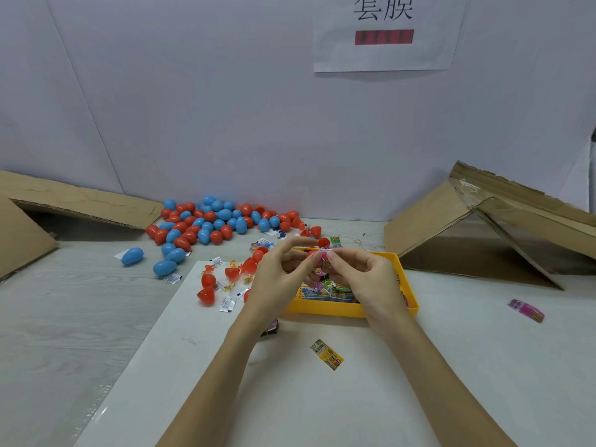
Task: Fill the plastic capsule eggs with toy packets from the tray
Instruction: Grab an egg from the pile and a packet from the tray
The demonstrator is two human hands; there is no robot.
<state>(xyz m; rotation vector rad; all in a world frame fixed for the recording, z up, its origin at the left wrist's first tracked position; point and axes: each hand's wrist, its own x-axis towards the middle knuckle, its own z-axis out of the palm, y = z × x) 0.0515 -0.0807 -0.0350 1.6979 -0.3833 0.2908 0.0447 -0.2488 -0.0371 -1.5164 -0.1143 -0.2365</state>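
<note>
Both my hands meet above the yellow tray of toy packets. My left hand and my right hand pinch a pink toy packet together with a red capsule egg half, mostly hidden by my fingers. Which hand carries the egg half I cannot tell. A pile of red and blue capsule eggs lies at the back left. Open red egg halves and small packets lie left of the tray.
A yellow packet lies on the white mat near me, and a pink packet lies far right. Cardboard boxes stand at the left and at the right. A blue egg sits apart on the left.
</note>
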